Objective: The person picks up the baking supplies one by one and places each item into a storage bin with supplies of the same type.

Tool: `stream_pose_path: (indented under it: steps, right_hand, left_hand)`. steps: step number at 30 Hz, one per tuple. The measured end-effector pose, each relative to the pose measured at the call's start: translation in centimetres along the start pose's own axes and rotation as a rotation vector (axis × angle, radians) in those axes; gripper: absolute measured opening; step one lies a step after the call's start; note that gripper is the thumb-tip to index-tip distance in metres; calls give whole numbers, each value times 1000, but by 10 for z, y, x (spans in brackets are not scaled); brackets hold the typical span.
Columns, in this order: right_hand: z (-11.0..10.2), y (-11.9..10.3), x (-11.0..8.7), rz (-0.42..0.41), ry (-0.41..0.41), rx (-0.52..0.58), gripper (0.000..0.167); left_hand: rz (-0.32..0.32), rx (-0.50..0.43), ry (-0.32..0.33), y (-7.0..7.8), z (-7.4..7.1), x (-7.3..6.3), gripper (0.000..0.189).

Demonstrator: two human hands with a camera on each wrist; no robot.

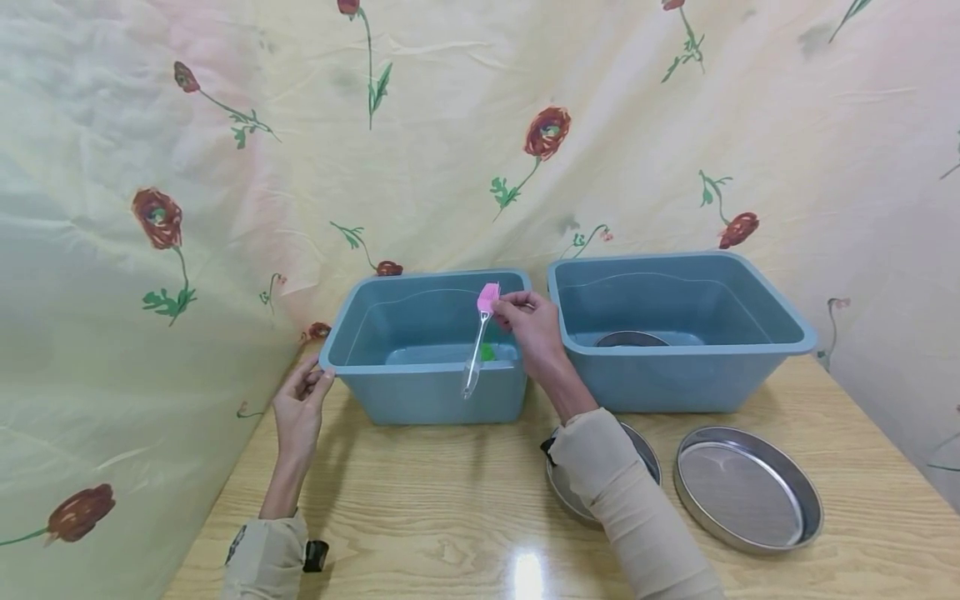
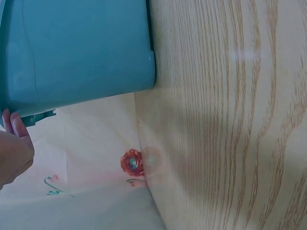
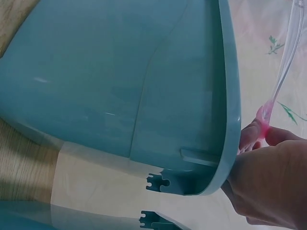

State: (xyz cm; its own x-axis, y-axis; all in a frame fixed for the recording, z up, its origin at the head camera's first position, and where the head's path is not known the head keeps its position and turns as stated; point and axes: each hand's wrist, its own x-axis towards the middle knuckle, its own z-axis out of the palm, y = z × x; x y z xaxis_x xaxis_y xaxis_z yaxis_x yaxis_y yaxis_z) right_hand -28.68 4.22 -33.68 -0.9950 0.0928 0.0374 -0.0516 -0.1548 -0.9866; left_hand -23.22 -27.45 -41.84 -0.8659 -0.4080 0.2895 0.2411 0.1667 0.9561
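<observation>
Standing near each other on the wood-grained counter [image 1: 427,492] are the right tub [image 1: 660,379] and the left tub [image 1: 412,400]; a hard tug at the left one's corner could skew it. Above a metal pan [image 1: 567,497] passes the right sleeve [image 1: 630,500], so a lowered forearm might knock the pan. The hands are apart: the left hand [image 1: 300,396] grips the left tub's front-left rim, while the right hand [image 1: 534,333] pinches the brush [image 1: 477,343] by its pink head above that tub's right end. Held at one end only, the brush could swivel if the pinch loosens, its clear handle striking the rim or dropping beside the small green item [image 1: 487,352] inside.
</observation>
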Motion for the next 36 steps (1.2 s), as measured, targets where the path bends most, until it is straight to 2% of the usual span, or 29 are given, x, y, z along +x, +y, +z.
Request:
stream_pose_path:
  steps: [5,10,13,20,26,30,36]
  right_hand:
    - [1,-2,6,21,27,8,14]
    - [5,-3,17,30,106,33,11]
    - [9,-3,24,18,140,28,16]
    - [9,0,28,-2,15,-82,35]
    - [1,5,22,-40,-31,-60,32]
    - [-3,5,15,-113,-63,-49,27]
    - [-9,2,1,-206,-124,-90,25]
  left_hand:
    - [6,-2,-2,0,0,0,40]
    - [8,-1,-1,0,0,0,41]
    - [-4,1,-4,1,0,-1,42]
    - [-1,3,4,1,-1,-1,43]
    - [13,-7,-1,2,-1,-1,42]
    - [13,-3,-2,2,-1,0,41]
    - [7,-8,1,1,0,-2,40]
